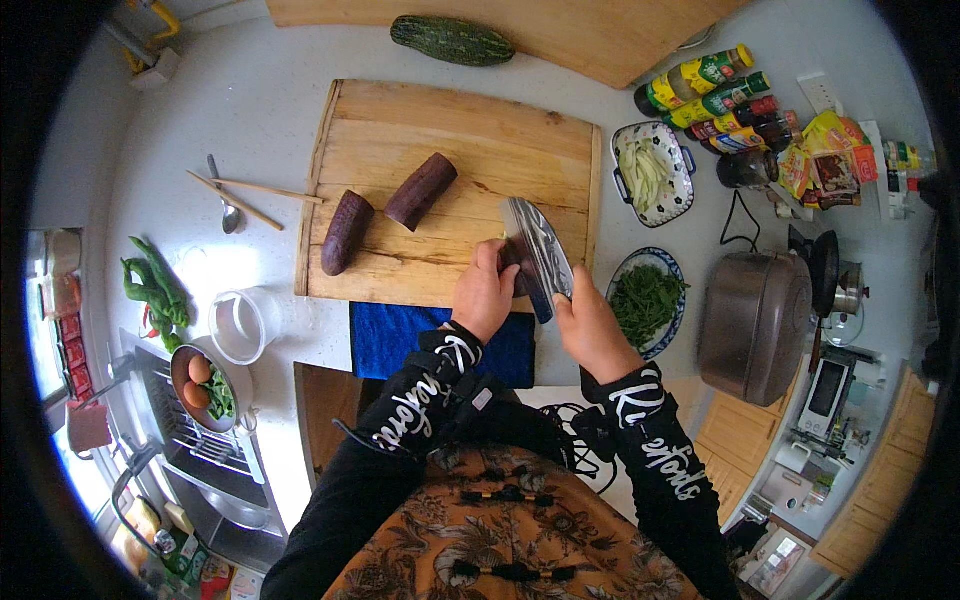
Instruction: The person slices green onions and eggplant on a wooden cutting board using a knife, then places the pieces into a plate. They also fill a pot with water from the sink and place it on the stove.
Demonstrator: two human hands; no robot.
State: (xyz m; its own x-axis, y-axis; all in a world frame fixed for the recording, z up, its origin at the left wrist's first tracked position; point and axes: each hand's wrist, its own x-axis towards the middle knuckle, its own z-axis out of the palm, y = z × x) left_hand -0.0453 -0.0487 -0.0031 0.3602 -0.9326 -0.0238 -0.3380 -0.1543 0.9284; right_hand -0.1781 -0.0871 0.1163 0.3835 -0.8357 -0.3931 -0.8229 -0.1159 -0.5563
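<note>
My right hand [596, 330] grips a broad-bladed kitchen knife [546, 244], its shiny blade angled up and away over the board's near right part. Close beside the blade, my left hand [482, 294] pinches a dark purple vegetable piece [514, 259], mostly hidden by fingers and blade. Whether the edge touches that piece I cannot tell. Two more dark purple chunks lie on the wooden cutting board [465, 112]: a thick cut one [421, 191] near the middle and a rounded-end one [347, 232] at the left.
Right of the board stand a dish of pale sliced vegetable [673, 206] and a bowl of chopped greens [649, 304]. Sauce bottles [697, 79] line the back right. Leftward lie chopsticks [240, 202], a spoon [229, 217], green peppers [157, 285], a clear tub [238, 326] and a pot holding eggs [238, 390].
</note>
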